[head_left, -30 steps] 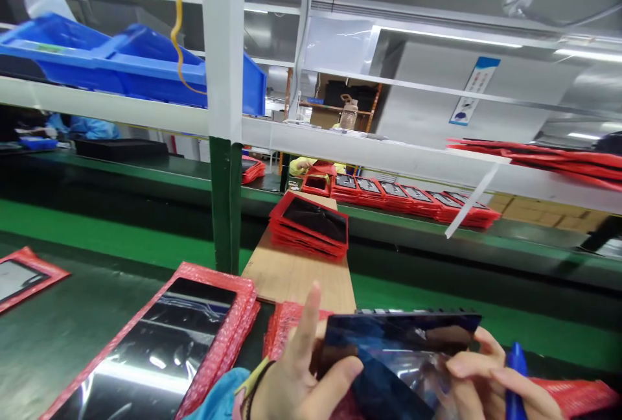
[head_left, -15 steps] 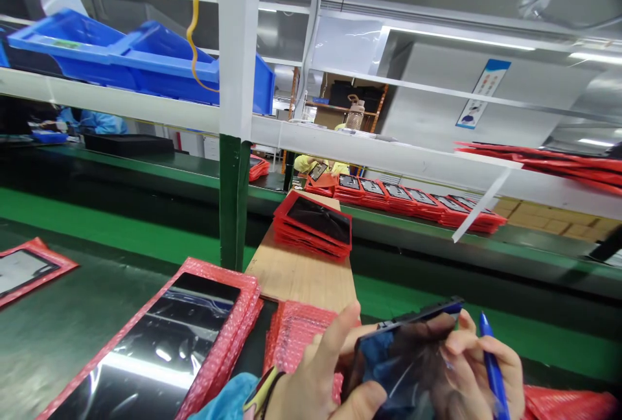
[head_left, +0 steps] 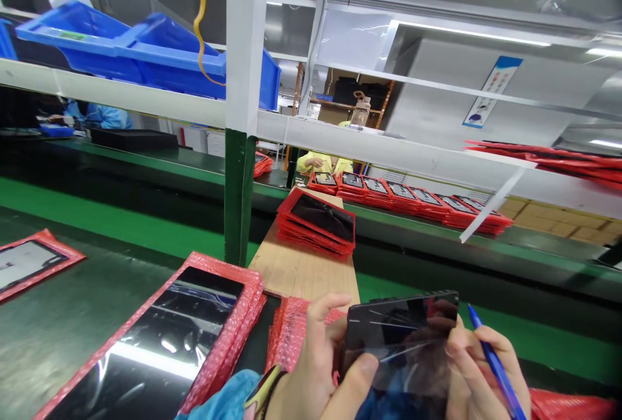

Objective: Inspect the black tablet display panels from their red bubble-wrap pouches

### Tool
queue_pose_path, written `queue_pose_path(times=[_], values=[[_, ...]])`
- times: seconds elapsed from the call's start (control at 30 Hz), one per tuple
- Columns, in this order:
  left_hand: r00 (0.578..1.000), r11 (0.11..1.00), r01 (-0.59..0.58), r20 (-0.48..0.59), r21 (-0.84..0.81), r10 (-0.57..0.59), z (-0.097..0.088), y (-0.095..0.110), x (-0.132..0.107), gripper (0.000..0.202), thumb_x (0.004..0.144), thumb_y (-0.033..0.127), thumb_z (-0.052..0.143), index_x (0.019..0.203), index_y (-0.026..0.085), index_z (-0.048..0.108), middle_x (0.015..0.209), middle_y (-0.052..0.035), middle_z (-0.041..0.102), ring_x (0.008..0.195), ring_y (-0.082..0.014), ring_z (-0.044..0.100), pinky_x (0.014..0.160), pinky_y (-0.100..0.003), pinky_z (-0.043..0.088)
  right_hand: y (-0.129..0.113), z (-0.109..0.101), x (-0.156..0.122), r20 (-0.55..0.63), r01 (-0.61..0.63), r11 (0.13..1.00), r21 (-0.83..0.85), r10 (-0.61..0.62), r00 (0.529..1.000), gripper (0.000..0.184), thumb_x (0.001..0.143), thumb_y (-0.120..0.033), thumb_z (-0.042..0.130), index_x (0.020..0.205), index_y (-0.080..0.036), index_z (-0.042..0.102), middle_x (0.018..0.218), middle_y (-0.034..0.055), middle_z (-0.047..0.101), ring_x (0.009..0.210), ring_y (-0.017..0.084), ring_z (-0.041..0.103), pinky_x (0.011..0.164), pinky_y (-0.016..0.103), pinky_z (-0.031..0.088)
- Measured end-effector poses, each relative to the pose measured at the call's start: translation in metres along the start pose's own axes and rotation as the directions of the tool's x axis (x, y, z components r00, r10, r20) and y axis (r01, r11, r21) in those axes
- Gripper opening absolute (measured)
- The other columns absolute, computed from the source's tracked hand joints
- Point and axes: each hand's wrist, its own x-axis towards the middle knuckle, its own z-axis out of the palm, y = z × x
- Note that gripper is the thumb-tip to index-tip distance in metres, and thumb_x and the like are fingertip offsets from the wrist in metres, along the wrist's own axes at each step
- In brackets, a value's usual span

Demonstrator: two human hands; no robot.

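A glossy black display panel is held up at the lower right, tilted so that it reflects the lights. My left hand, with a band at the wrist, grips its left edge, thumb on the glass. At the right edge, the fingers of my right hand pinch the panel. The same hand carries a blue pen between its fingers, one end pointing up. Red bubble-wrap sleeves lie behind my left hand. To the left, a larger black panel rests on a pile of red bubble wrap.
A stack of red sleeves topped by a dark panel sits on a wooden board. A green-and-white post rises beside it. Blue bins stand on the upper shelf. A person in yellow is across the bench.
The panel has turned, so its face now shows more fully toward me. The pen leans more to the left at its upper end. Across the bench, the person's panel now lies on the stack.
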Motion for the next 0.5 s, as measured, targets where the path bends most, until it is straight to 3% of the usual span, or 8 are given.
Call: queue_pose_path(times=[0.07,0.2,0.37,0.5], values=[[1.000,1.000,-0.001,-0.017,0.025,0.001,0.000,0.002,0.001,0.052,0.090,0.039,0.058,0.137,0.029,0.039,0.103,-0.0107,0.069,0.079,-0.0218,0.070,0.074,-0.034,0.054,0.000,-0.001,0.000,-0.011,-0.011,1.000,-0.024,0.011,1.000,0.035,0.059,-0.031,0.085,0.085,-0.028,0.062,0.063,-0.0052,0.066,0.063,0.018,0.060,0.104,0.052,0.040],[0.999,0.989,-0.041,-0.012,0.142,0.044,-0.006,0.009,0.004,0.040,0.090,0.042,0.057,0.127,0.026,0.055,0.079,-0.0055,0.066,0.071,-0.0201,0.065,0.075,-0.034,0.053,-0.002,-0.001,-0.001,-0.036,-0.025,0.996,-0.088,0.022,0.999,0.038,0.058,-0.034,0.085,0.086,-0.027,0.060,0.062,-0.0046,0.064,0.064,0.021,0.063,0.091,0.050,0.049],[0.995,0.962,-0.102,0.012,0.255,0.102,-0.012,0.017,0.011,0.023,0.090,0.039,0.056,0.106,0.024,0.064,0.062,0.0004,0.050,0.054,-0.0151,0.048,0.054,-0.028,0.043,-0.006,0.002,-0.001,-0.061,-0.078,0.992,-0.098,0.072,0.996,0.042,0.056,-0.036,0.085,0.088,-0.026,0.060,0.064,-0.0050,0.066,0.062,0.017,0.064,0.065,0.029,0.053],[0.989,0.952,-0.126,0.108,0.279,0.099,-0.014,0.021,0.014,0.016,0.092,0.037,0.053,0.097,0.025,0.062,0.059,0.0033,0.040,0.047,-0.0117,0.036,0.044,-0.026,0.028,-0.009,0.005,0.000,-0.116,-0.198,0.980,-0.033,0.193,0.974,0.045,0.051,-0.032,0.087,0.087,-0.026,0.061,0.065,-0.0049,0.066,0.061,0.014,0.064,0.061,0.024,0.053]])
